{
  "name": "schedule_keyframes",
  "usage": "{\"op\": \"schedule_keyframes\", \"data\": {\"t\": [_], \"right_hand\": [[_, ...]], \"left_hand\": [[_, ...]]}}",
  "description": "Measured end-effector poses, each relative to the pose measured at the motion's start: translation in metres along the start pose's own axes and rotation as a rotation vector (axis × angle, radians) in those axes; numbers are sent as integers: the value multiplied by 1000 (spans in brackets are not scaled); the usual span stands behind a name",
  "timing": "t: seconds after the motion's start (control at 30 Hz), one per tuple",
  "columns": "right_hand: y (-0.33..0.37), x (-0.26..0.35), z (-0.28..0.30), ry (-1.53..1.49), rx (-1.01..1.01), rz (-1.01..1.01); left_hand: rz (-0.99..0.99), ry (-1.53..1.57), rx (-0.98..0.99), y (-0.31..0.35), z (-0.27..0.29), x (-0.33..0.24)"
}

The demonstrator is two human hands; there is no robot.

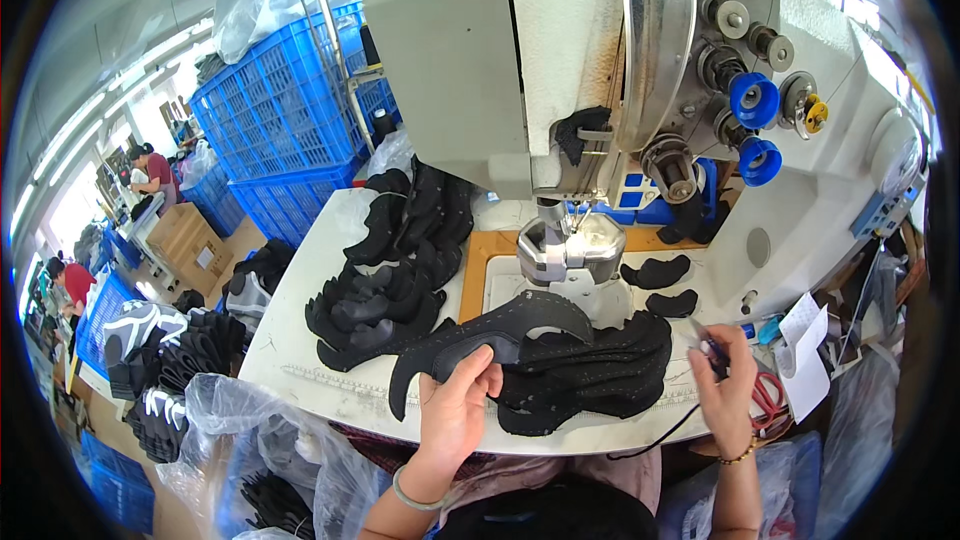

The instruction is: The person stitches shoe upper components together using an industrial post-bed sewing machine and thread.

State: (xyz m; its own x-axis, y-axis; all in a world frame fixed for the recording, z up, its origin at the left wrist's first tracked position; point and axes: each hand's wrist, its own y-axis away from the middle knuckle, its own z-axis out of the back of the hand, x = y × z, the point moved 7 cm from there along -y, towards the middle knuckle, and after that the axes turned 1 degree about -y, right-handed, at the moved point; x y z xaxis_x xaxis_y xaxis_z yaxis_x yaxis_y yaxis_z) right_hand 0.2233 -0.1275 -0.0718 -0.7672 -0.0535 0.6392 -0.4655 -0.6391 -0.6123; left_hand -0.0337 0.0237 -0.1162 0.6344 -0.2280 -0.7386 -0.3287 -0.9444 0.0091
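Note:
In my left hand (pixel 462 405) I pinch a curved black shoe-upper piece (pixel 520 322) between thumb and fingers, tilted above the table. Under its right end lies a stack of similar black pieces (pixel 600 375). My right hand (pixel 727 388) is closed around small thread snips (pixel 712 352), their pale tip pointing up and left. A black cord (pixel 660 437) trails from near that hand across the table's front edge. The sewing machine's needle area (pixel 568 218) and round metal bed (pixel 572 252) stand just beyond the held piece.
A large pile of black pieces (pixel 385 285) covers the table's left side. Two small curved black pieces (pixel 655 271) lie right of the machine bed. Red-handled scissors (pixel 768 400) and white papers (pixel 803 350) are at right. Blue crates (pixel 285 100) rise behind. Two people work far left.

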Motion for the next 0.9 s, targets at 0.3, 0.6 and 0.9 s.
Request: {"op": "schedule_keyframes", "data": {"t": [0.3, 0.6, 0.9], "right_hand": [[25, 26, 2, 22, 194, 55], [7, 99, -44, 101, 88, 323], [0, 111, -57, 140, 93, 408]], "left_hand": [[197, 158, -9, -3, -15, 16], [-45, -9, -60, 8, -24, 8], [-132, -105, 5, 10, -25, 10]]}}
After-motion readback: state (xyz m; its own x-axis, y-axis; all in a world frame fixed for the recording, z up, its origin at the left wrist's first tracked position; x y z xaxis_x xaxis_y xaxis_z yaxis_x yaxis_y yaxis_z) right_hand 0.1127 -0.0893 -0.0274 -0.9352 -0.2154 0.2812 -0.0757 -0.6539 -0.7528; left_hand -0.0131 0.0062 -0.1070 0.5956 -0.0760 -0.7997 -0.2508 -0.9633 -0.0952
